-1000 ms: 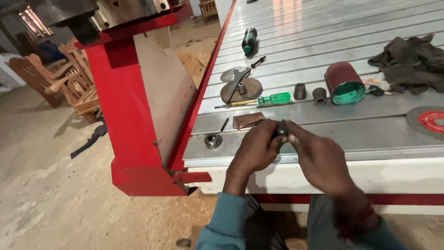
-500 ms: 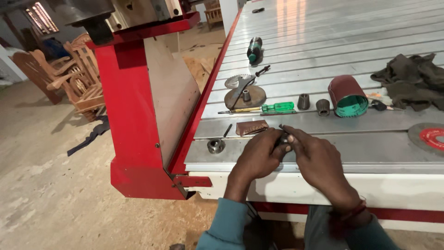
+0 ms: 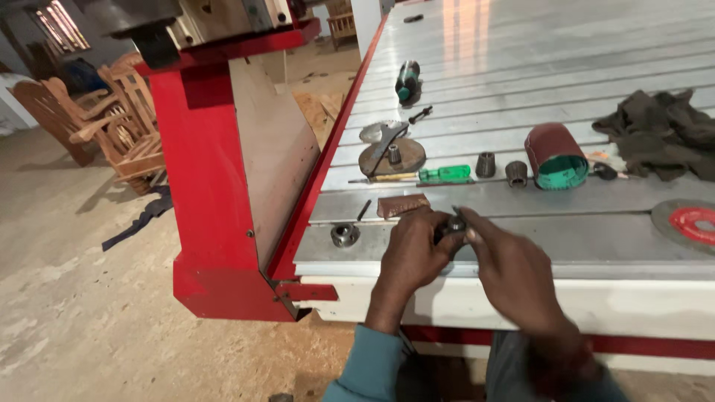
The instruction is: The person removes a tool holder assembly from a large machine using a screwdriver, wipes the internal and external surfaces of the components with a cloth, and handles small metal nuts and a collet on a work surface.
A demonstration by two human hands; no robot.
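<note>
Your left hand and your right hand meet at the front edge of the long grey metal table, and both are pinched shut on one small dark round metal part. The part sits between your fingertips, just above the table top, and most of it is hidden, so you cannot tell its full shape. Just beside your left hand lies a small flat brown rusty piece, and a little further left a small silver metal ring rests near the table's corner. Behind your hands lies a screwdriver with a green handle. Next to it stand two small dark metal sleeves, close together. To their right a dark red sanding drum with a green inside lies on its side. A round rusty metal disc sits further back with a flat wrench on top of it. A dark rag is bunched up far to the right, and a grey cutting disc with a red middle lies flat near the right edge. On the left stands the big red machine frame.
</note>
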